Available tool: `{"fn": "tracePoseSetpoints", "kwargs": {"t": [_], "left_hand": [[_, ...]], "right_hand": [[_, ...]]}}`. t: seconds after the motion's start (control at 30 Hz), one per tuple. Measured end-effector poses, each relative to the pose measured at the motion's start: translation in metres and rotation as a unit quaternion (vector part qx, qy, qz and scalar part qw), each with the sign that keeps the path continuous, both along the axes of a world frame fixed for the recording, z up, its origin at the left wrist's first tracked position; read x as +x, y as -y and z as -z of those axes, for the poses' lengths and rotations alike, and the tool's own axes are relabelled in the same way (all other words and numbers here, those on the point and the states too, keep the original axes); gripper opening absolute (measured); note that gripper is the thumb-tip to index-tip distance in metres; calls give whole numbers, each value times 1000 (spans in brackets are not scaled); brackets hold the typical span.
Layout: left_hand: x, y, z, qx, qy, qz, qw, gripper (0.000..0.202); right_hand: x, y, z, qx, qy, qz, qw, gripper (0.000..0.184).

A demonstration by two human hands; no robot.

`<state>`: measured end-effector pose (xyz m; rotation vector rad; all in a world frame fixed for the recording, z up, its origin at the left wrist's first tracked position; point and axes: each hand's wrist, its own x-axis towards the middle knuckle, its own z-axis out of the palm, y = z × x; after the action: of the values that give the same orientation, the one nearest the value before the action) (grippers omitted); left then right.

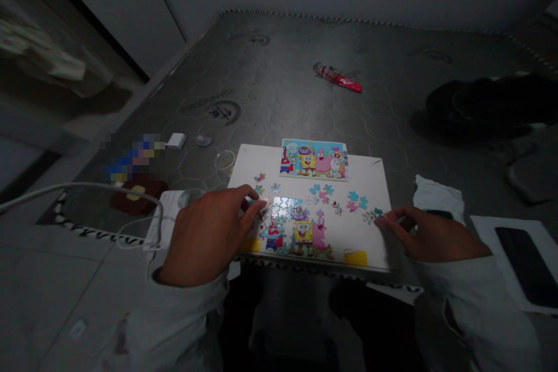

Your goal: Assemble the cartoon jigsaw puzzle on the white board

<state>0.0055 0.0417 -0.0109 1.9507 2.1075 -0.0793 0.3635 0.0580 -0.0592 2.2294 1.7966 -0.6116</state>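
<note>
A partly joined jigsaw puzzle (300, 229) with cartoon figures lies on a white board (375, 186). Its picture card (314, 160) rests at the board's far edge. Beside the puzzle's upper left corner is my left hand (209, 229), thumb and forefinger drawn into a pinch; what is between them is too small to make out. At the board's right side my right hand (429, 235) has its fingertips closed on a puzzle piece (378, 212). Loose blue pieces (357, 199) and pink ones lie between the hands, with a few more near my left fingers.
White tissue (436, 195) and a dark phone (527, 264) are at the right. A black bag (488, 104) stands farther back. On the left are a white power strip (168, 218) with cable, a brown box (139, 193) and a charger (176, 140). A red wrapper (340, 78) lies behind.
</note>
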Motion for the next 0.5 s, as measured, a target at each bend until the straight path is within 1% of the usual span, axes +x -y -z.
{"fn": "tracePoseSetpoints", "kwargs": {"t": [0.1,0.23,0.33,0.5], "left_hand": [[1,0,0,-1,-5,0,1000,28],[1,-1,-2,-5,-4,-4,1000,28],[1,0,-1,-6,1,-3,1000,27],[0,-1,-2,-8,3,0,1000,28]], "right_hand": [[-9,2,1,32,8,8,999,47],[-19,4,4,81,15,17,996,46],[-22,4,4,76,15,37,996,44],[-22,3,5,84,11,38,996,45]]}}
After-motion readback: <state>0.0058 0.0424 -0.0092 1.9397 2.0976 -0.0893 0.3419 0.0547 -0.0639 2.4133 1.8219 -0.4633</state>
